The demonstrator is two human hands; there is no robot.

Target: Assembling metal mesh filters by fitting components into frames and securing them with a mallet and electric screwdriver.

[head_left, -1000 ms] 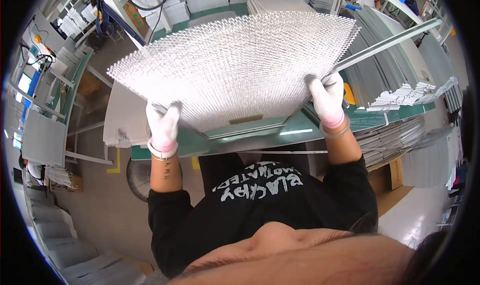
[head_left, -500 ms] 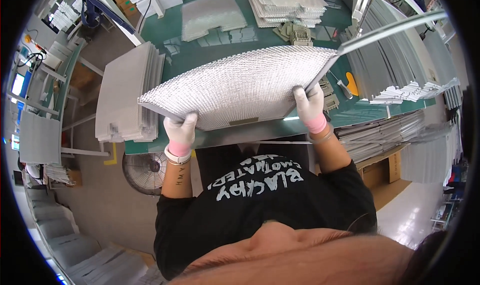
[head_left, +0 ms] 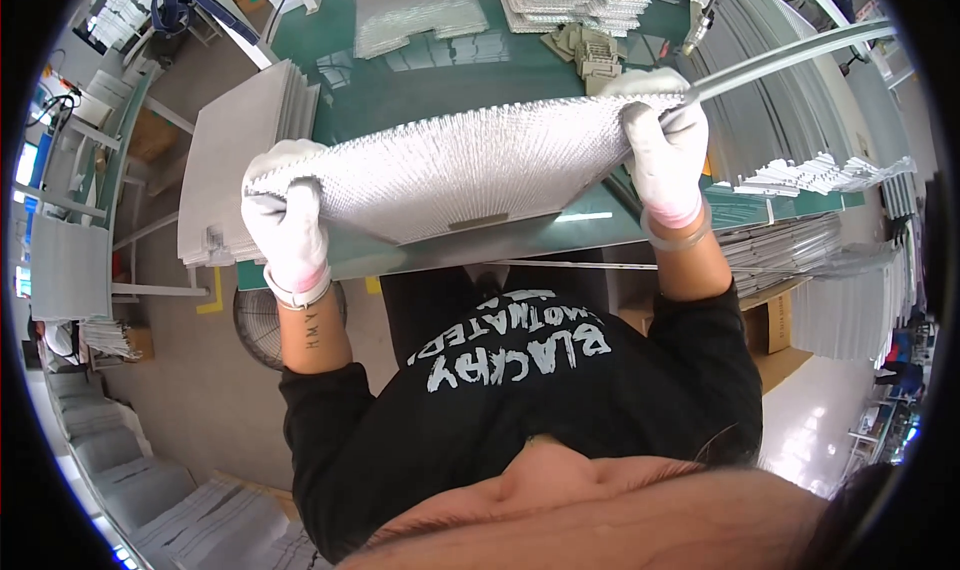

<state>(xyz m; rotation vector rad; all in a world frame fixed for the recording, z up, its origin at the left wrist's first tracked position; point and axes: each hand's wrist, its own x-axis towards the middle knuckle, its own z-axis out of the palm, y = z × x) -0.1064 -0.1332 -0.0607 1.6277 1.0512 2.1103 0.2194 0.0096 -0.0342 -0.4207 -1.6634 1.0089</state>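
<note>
Before me I hold a silvery mesh filter panel (head_left: 470, 165), tilted and slightly bowed, above the front edge of a green table (head_left: 370, 95). My left hand (head_left: 285, 210), in a white glove, is closed around its left end, thumb on the near face and fingers behind. At the other end my gloved right hand (head_left: 665, 155) grips the upper right corner in the same way. A long grey frame strip (head_left: 790, 62) runs out from that corner toward the upper right. The panel's side edges are mostly covered by my gloves.
Pale flat panels (head_left: 235, 160) are stacked at the table's left. Farther back lie a mesh sheet (head_left: 415, 15), a pile of sheets (head_left: 570, 0) and small beige-grey parts (head_left: 595, 55). Grey strips (head_left: 770, 120) fill the right side. A floor fan (head_left: 260, 325) stands below left.
Both hands have shifted from the lower side edges to the panel's upper corners, the left outward and up, the right up and right. The panel now leans more steeply.
</note>
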